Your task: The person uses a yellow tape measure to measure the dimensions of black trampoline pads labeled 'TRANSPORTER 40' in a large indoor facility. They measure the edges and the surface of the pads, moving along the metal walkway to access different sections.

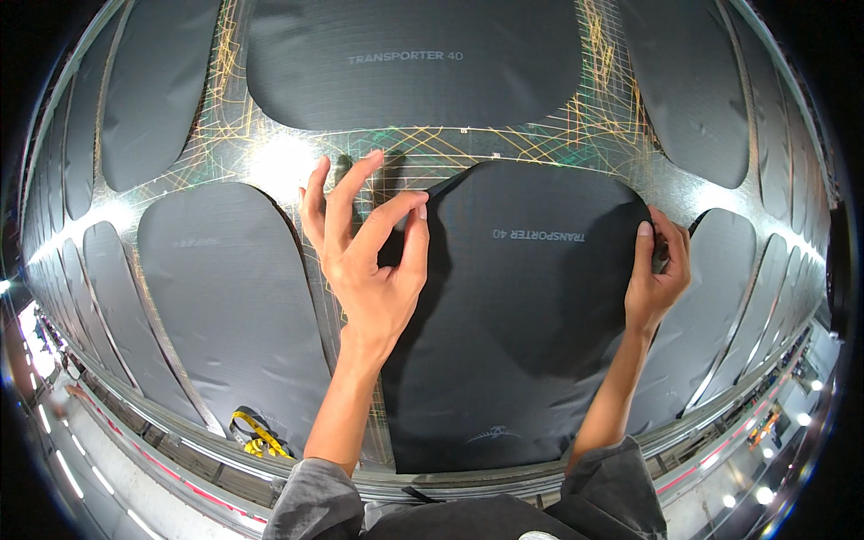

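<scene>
A dark grey fabric panel with rounded far corners and pale print lies in front of me, its far edge lifted a little off the table. At its far left corner my left hand pinches the edge between thumb and forefinger, the other fingers spread. My right hand grips the far right edge between thumb and curled fingers. A shadow of my hand and arm falls across the panel's right half.
More dark panels lie around: one across the far side, one at left, one at right. Yellow and green lines mark the dark table. A yellow-and-black tape sits by the near rail.
</scene>
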Demonstrator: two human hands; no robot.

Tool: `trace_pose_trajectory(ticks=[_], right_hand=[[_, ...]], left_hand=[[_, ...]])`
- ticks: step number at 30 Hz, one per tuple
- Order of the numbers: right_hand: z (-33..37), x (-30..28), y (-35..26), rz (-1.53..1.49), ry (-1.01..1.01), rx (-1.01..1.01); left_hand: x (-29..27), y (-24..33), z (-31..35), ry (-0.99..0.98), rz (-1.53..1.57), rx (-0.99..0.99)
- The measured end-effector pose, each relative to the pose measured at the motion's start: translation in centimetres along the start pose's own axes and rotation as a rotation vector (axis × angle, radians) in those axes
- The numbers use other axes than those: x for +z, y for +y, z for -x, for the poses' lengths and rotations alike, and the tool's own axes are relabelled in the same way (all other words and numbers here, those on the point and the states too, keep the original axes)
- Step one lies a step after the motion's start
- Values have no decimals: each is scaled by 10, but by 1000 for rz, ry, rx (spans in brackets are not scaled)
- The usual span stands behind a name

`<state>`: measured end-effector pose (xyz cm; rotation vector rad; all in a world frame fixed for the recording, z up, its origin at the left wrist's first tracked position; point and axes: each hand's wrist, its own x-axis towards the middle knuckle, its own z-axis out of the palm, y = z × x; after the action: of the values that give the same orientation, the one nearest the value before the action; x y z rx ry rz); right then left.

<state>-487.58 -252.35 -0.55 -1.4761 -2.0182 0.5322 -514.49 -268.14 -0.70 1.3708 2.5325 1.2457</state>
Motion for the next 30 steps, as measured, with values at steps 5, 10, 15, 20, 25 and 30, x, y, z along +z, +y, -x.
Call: trace_pose_trajectory(ticks=[5, 10, 15, 20, 25, 30], right_hand=[[0, 1, 0, -33, 3, -2], [0, 1, 1, -33, 0, -10], [1, -1, 3, -7, -10, -6], [0, 0, 3, -19, -4, -32], [1, 0, 3, -11, 1, -27], [0, 1, 2, -30, 8, -33]], left_hand=[[0, 0, 0, 20, 3, 5], [-2, 1, -1, 6, -31, -12], [-2, 1, -1, -16, -46, -16], [-1, 0, 0, -49, -45, -48], [-1, -1, 0, -33, -32, -26], [-2, -1, 0, -20, -13, -2]])
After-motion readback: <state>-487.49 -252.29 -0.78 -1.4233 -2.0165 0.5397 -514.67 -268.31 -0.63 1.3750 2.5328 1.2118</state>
